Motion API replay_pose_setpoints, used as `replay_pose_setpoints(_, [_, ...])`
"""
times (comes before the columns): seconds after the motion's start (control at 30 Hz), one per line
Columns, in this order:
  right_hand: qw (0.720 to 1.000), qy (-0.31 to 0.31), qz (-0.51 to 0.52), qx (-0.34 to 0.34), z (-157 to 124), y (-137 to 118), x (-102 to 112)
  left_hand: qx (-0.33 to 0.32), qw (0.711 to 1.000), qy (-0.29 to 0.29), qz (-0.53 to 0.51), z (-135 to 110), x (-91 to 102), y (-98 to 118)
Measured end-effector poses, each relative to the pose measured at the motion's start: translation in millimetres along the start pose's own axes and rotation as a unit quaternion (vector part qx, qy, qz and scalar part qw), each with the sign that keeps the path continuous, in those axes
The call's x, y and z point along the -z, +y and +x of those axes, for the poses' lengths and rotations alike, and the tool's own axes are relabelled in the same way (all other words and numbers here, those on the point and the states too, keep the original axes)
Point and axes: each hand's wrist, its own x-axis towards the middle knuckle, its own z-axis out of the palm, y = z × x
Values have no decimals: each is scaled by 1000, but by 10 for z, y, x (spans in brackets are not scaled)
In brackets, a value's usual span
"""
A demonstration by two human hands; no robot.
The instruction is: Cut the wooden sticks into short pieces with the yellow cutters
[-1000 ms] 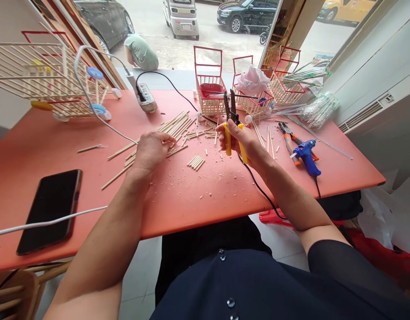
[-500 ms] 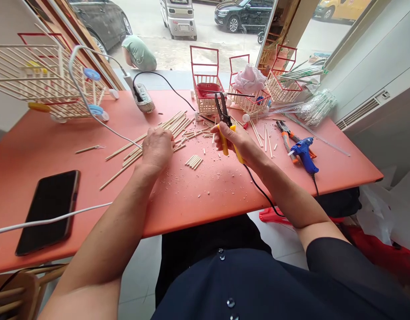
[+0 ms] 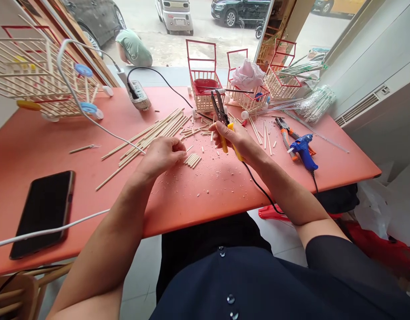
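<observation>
Left fingers (image 3: 178,145) have brought a stick (image 3: 189,148) beside the short sticks (image 3: 193,160).

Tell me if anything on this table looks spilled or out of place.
Yes: small pale crumbs lie scattered over the coral-red tabletop, near the row of short, pale wooden sticks; they look like untidy debris.

One blue glue gun (image 3: 304,150); left of it, two plier tools (image 3: 221,114), four carts (image 3: 205,103), one phone (image 3: 43,211), perhaps six lined-up short sticks (image 3: 193,161).

I could slip along the orange tabletop (image 3: 198,209)'s near edge; farther back, wooden dowels (image 3: 165,126) and a miniature shopping cart (image 3: 201,104) block me.
</observation>
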Motion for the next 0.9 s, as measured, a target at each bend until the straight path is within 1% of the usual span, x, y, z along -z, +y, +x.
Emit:
replay_pose_setpoints(0.17, [1000, -5, -4, -5, 9, 9, -1, 13, 1000, -19, -16, 35, -42, -31])
replay_pose_setpoints(0.3, [1000, -3, -3, 5, 2, 5, 4, 16, 1000, -19, 9, 55, -20, -54])
replay_pose_setpoints(0.37, [1000, -4, -4, 7, 1, 10, 7, 2, 999, 1, 40, 65, -15, -69])
replay_pose_setpoints(0.47, [1000, -8, -9, 8, 6, 28, 13, -20, 997, 48, 65, 81, -34, -87])
replay_pose_setpoints(0.5, [1000, -9, -9, 10, 9, 36, 14, -32, 996, 50, 65, 87, -45, -91])
replay_pose_setpoints(0.57, [1000, -12, -9, 13, 15, 51, 18, -66, 995, 31, 66, 100, -64, -98])
replay_pose_setpoints(0.67, [1000, -14, -9, 12, 21, 71, 23, -109, 991, -12, 83, 110, -57, -108])
replay_pose_setpoints(0.8, [1000, -7, -10, 9, 21, 76, 31, -140, 983, -54, 102, 80, 37, -132])
replay_pose_setpoints(0.9, [1000, -4, -13, 2, 21, 71, 37, -148, 979, -86, 106, 47, 128, -161])
